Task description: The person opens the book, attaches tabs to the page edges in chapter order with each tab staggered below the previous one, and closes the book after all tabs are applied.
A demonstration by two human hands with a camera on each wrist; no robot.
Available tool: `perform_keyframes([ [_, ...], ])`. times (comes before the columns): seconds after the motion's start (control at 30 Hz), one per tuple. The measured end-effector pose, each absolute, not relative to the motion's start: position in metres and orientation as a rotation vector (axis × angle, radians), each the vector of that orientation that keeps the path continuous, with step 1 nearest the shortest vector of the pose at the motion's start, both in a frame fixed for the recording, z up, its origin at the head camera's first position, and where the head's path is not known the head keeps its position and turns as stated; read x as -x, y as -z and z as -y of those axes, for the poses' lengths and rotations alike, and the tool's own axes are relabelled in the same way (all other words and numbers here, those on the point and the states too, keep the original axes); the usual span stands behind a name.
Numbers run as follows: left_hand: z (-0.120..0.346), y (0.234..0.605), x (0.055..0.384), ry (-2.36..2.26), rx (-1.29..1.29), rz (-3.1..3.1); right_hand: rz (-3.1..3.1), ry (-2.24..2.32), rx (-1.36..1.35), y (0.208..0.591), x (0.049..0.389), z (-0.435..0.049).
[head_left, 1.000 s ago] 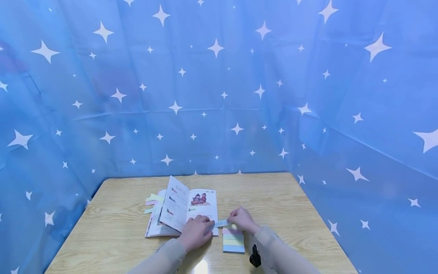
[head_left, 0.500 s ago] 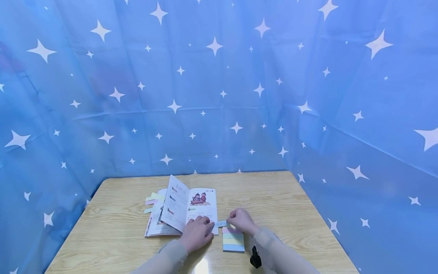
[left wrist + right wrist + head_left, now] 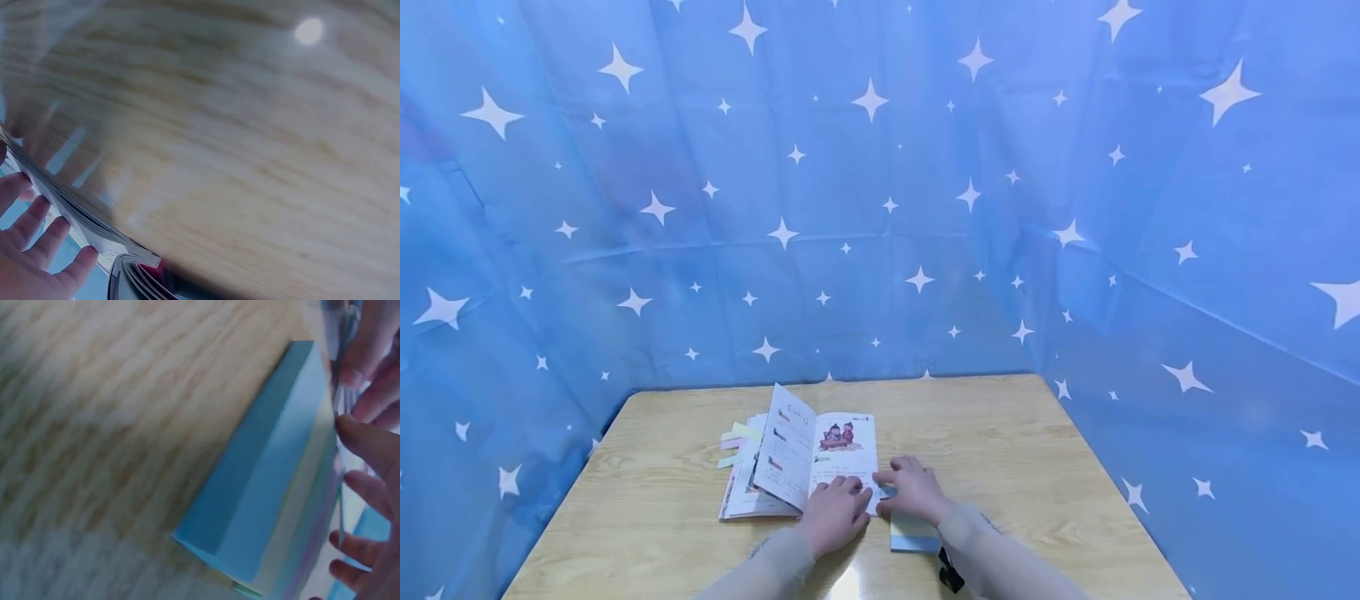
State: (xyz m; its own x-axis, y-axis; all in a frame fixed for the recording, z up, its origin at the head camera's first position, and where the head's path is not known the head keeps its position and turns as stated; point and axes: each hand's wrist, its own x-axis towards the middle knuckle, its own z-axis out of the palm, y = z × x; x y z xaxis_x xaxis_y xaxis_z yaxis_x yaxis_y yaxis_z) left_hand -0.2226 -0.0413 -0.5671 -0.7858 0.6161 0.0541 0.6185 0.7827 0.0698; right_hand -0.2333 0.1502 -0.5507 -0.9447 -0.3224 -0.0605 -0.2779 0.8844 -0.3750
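An open illustrated book (image 3: 847, 454) lies on the table, its left leaves partly raised. My left hand (image 3: 835, 510) rests on the lower part of the right page, fingers spread in the left wrist view. A blue sticky tab (image 3: 889, 492) juts out past the page's right edge. Over that tab is my right hand (image 3: 913, 492), with its fingers apart and loosely bent, hiding most of it. Just below sits a block of coloured sticky notes (image 3: 914, 543), its blue front end showing in the right wrist view, partly under the right hand.
Yellow, pink and green tabs (image 3: 737, 435) stick out from the book's left edge. A small black object (image 3: 951, 573) is by the right wrist. The wooden table (image 3: 1000, 417) ends at a blue star-patterned curtain (image 3: 880, 208).
My right hand has loosened its pinch on the tab's outer end and shifted left over it, fingers spreading. It now covers more of the notes. My left hand stays put.
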Motion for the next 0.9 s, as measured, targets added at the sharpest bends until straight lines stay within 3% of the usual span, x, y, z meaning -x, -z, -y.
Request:
perform_keyframes([
  [0.9, 0.032, 0.562, 0.215, 0.161, 0.967, 2.992, -2.928, 0.463, 0.443, 0.546, 0.237, -0.142],
])
